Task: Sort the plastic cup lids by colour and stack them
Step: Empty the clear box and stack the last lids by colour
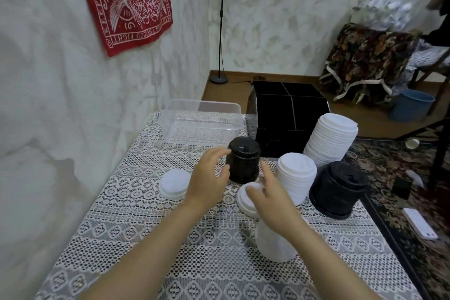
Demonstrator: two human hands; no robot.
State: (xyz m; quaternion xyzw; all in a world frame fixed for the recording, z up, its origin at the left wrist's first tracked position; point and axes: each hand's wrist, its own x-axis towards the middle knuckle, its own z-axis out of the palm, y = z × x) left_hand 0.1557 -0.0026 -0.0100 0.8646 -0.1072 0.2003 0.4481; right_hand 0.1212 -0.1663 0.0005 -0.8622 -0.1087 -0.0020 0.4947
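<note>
The black stack of lids [243, 158] stands upright at the middle of the lace tablecloth [136, 226]. The left hand [209, 178] curves round its left side, fingers up near the top lid and thumb low by the base. Blur keeps us from telling whether it actually grips. Just near of that stack lies a single white lid [247, 202]. The right hand [267, 190] lies over it with fingers loosely spread, one pointing up beside the black stack.

We judge these lids light, thin and springy, with smooth rims that nest loosely. A stack should be taken low, thumb against fingers across the base, since a squeeze high up would lift off only the top few. A lone lid is best pinched by its raised rim.

Under the right forearm stands another white stack [275, 246]. To the right is a middling white stack [295, 178], then a second black stack [339, 192]. Beyond them a tall white stack [328, 139] leans, and we think a nudge could topple it. A few white lids [174, 184] sit to the left. At the far edge stand a clear tub [202, 124] and a black divided box [289, 109].
</note>
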